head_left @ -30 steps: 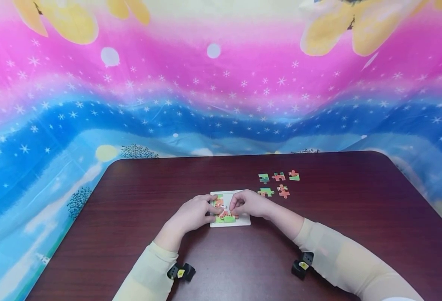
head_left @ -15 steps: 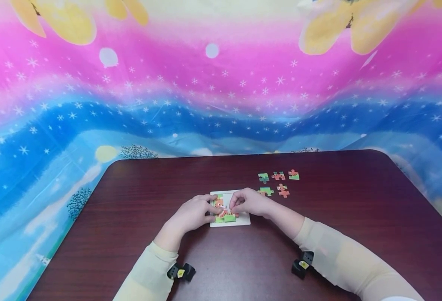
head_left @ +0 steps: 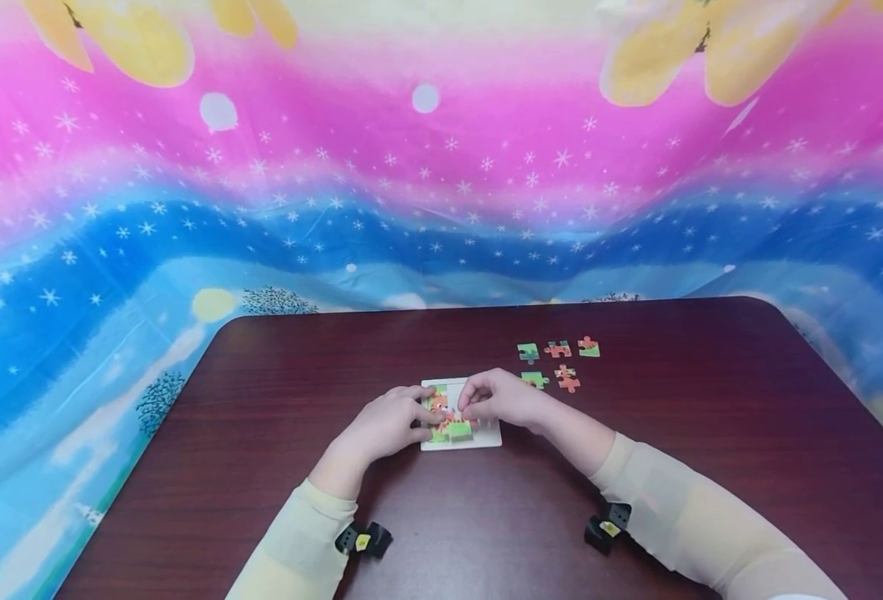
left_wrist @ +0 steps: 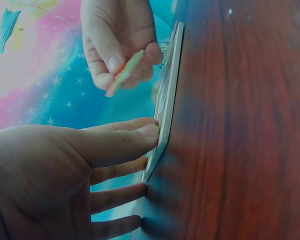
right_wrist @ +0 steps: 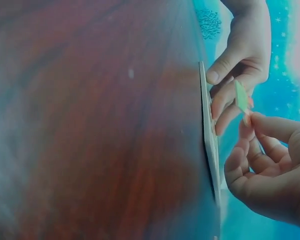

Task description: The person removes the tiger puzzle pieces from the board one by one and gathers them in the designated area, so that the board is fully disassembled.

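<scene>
Closest to me are my pale sleeves (head_left: pixel 291 533), each with a black wrist device (head_left: pixel 363 540) at the cuff. Past them, my left hand (head_left: pixel 390 422) rests, fingers fairly straight, over the left side of the small white tray (head_left: pixel 490 437), thumb touching its edge and clasping nothing. My right hand (head_left: pixel 503 400) pinches a green and orange puzzle piece (left_wrist: pixel 126 72) between thumb and fingertips, tilted and raised off the tray. That pinch takes only one end, so I judge the piece could twist or drop if my fingertips slip; brought down at this slant, it might catch a tab on the fitted pieces (head_left: pixel 438 403) under my left fingers and lift them. If my left hand eased off, a sideways push could slide the tray. Beyond it, five loose pieces (head_left: pixel 568 378) lie to the right, the closest just past my right wrist, where a careless swing might knock it. The tray's right side shows white, giving room to lower things, and bare wood spreads to the left. The table's far edge (head_left: pixel 381 313) lies well beyond the tray, with the snowflake-patterned cloth (head_left: pixel 441 192) behind it.
</scene>
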Motion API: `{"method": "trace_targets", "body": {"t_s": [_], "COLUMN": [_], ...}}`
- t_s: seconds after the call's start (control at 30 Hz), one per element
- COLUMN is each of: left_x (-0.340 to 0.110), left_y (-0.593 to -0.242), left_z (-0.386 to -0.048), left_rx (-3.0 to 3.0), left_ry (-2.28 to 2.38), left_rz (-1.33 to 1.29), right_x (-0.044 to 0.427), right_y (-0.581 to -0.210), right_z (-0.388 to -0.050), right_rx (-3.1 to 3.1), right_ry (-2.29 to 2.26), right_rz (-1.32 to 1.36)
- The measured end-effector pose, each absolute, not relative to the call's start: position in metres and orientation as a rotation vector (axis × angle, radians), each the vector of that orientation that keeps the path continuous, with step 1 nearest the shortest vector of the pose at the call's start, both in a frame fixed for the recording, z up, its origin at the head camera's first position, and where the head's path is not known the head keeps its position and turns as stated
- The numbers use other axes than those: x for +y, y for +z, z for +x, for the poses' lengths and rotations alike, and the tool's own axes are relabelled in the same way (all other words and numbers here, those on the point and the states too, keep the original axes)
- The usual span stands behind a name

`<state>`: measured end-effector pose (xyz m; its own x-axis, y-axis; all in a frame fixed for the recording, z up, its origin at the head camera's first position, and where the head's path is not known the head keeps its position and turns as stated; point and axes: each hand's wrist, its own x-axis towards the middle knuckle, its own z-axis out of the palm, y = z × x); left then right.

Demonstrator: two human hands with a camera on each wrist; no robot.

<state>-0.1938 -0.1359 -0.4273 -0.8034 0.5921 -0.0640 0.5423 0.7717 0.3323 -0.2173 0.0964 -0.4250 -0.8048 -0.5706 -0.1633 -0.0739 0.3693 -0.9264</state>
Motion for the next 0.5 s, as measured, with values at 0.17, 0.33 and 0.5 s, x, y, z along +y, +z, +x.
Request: {"method": "trace_targets", "body": {"t_s": [0.17,0.33,0.5], "left_x": [-0.136,-0.135,-0.136], "left_y": [-0.427,-0.427,-0.427], "left_z": [-0.194,-0.194,-0.194], "left_rx": [2.817,2.817,2.813], "left_ry": [0.434,0.439,0.444], "left_rz": [0.929,0.913,0.912], "right_x": [0.096,0.099,0.105], "right_y": [-0.416,-0.407,-0.398], "right_z": [-0.216,-0.215,-0.215], "right_rx": [2.175,2.167,2.183], "right_ry": [-1.475,-1.482,-1.475], "right_rz": [-0.586,-0.588,-0.563]}}
